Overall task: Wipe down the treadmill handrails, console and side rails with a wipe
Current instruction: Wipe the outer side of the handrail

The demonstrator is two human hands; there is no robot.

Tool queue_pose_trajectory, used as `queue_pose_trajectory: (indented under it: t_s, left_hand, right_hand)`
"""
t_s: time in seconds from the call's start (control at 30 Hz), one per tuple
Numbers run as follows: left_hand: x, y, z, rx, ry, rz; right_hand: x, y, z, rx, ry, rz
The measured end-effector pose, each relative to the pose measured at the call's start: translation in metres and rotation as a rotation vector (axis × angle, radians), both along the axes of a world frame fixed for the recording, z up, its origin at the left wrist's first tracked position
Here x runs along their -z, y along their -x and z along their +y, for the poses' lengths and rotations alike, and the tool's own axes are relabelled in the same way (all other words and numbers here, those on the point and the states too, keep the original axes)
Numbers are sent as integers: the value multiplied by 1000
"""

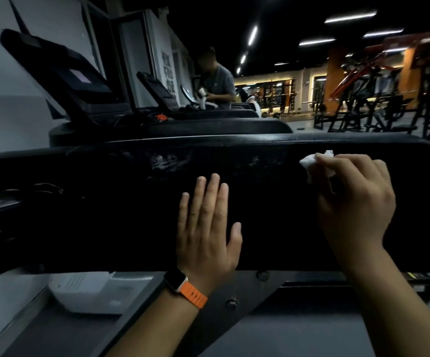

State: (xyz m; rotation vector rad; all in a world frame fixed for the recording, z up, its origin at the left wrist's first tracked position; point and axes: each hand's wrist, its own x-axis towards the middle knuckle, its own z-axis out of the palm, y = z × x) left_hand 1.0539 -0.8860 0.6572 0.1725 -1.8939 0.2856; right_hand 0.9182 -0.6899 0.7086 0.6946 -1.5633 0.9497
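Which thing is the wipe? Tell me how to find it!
Find the wide black panel stretching across the middle. Near its right end, the right hand holds the wipe. It is the only white, crumpled thing on that dark surface.

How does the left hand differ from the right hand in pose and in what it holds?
The left hand has straight fingers, laid flat; the right hand has curled fingers.
The left hand holds nothing; the right hand grips a crumpled white wipe.
The left wrist wears a smartwatch with an orange band; the right wrist is bare.
Shared: both are over the same broad black treadmill handrail.
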Motion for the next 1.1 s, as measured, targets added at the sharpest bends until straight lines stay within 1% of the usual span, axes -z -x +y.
queue_pose_trajectory:
  t_s: [0.07, 0.1, 0.17, 0.23, 0.27, 0.33, 0.37, 0.4, 0.43, 0.5, 0.53, 0.57, 0.6, 0.7, 0.73, 0.8, 0.87, 0.93, 1.07, 1.1]
  left_hand:
    - [-3, -10, -12, 10, 9, -1]
    - [-5, -13, -16, 14, 14, -4]
    - [-8, -20, -23, 19, 21, -13]
    - [-9, -25, -29, 14, 29, -24]
    - [-9, -27, -32, 14, 32, -30]
    - [-9, -28, -37, 21, 33, -38]
    - [-8, -28, -39, 20, 35, -39]
    - [-7, -26, -39, 16, 38, -36]
    - [-6, -24, -40, 10, 42, -27]
    - [-2, -21, -41, -5, 58, -1]
    - [-1, -19, -42, -15, 69, 10]
    - [0, -18, -43, -25, 80, 19]
    - [1, -17, -44, -32, 88, 28]
    - [3, -12, -46, -51, 97, 47]
    - [3, -11, -45, -60, 98, 51]
    - [4, -10, -45, -70, 103, 63]
    - [4, -11, -45, -75, 112, 70]
    - [3, -11, -45, -77, 114, 72]
    - [4, -10, -45, -79, 118, 71]
    - [5, -10, -45, -81, 117, 75]
  right_hand:
    - [-4, -19, -24, -30, 70, -48]
    - [-7, -31, -39, -46, 65, -35]
    - [-12, -50, -66, -47, 0, 53]
    - [-15, -50, -69, -42, -35, 87]
    - [-15, -44, -61, -30, -1, 46]
    - [-13, -33, -45, -11, 142, -99]
    - [-13, -33, -44, -10, 196, -146]
    - [-15, -36, -49, -13, 203, -151]
    - [-18, -42, -59, -25, 166, -116]
    - [-22, -55, -81, -61, 32, 43]
    - [-23, -55, -82, -56, -25, 107]
    - [-23, -49, -78, -35, -53, 132]
    - [-22, -42, -69, -11, -41, 113]
    - [-15, -25, -47, 7, 131, -42]
    - [-15, -28, -49, -5, 158, -60]
    - [-18, -41, -69, -56, 103, 10]
    - [-22, -47, -85, -77, -23, 136]
    - [-21, -40, -82, -51, -63, 164]
    - [-10, -25, -57, -16, 154, -20]
    - [-10, -30, -61, -29, 171, -31]
